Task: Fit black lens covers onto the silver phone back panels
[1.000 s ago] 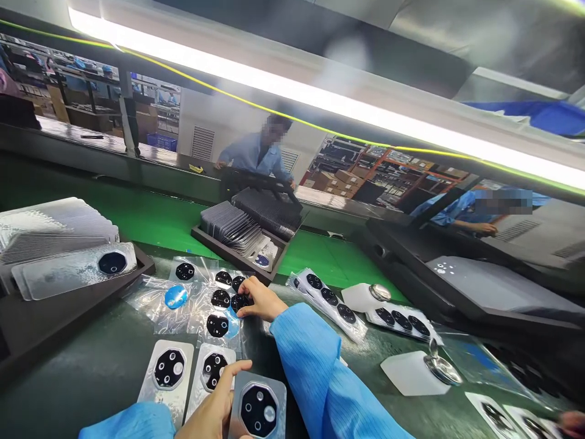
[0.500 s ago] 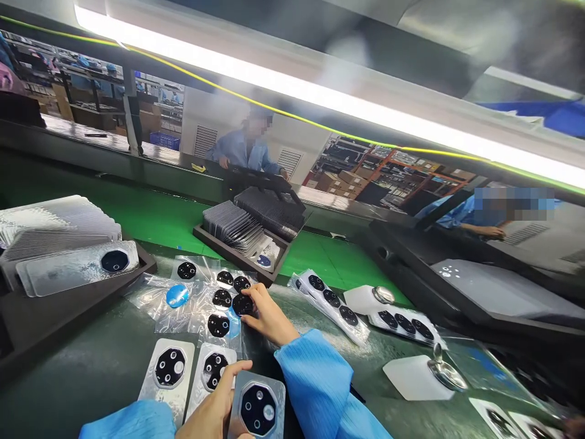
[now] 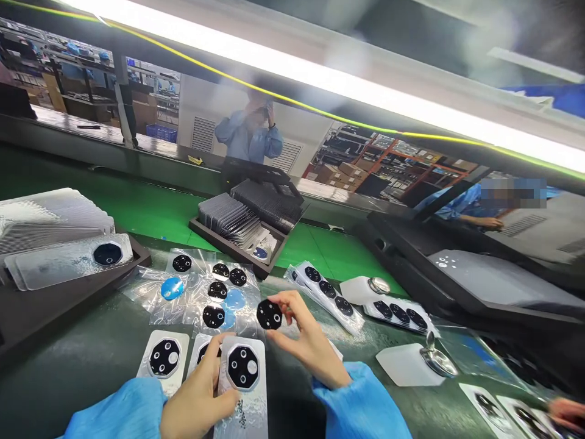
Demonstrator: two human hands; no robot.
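The person's right hand [image 3: 306, 344] pinched a thin black octagonal plate with small round holes [image 3: 269, 313] between thumb and fingertips at its right edge; the plate was held above the dark green tabletop [image 3: 107, 350], just up and to the right of the left hand's load; the left hand [image 3: 198, 390] clasped a silvery-white rectangular panel with rounded corners [image 3: 251, 408], its thumb lying across the front and its fingers along the left side; a black octagon with pale rings sat near the panel's top, and dark handwritten marks showed below it; two similar panels lay to the left, the nearer one partly hidden by the left hand.

Beyond the hands, crinkled clear plastic film [image 3: 158, 312] was spread out, bearing several black plates and a shiny bright-blue disc [image 3: 172, 288]; farther back, a dark shallow tray [image 3: 228, 255] held leaning rows of thin panels; to the right stood a white plastic bottle with a metal cap [image 3: 397, 366]; another person's hand [image 3: 567, 411] showed blurred at the right edge, its grip impossible to tell.
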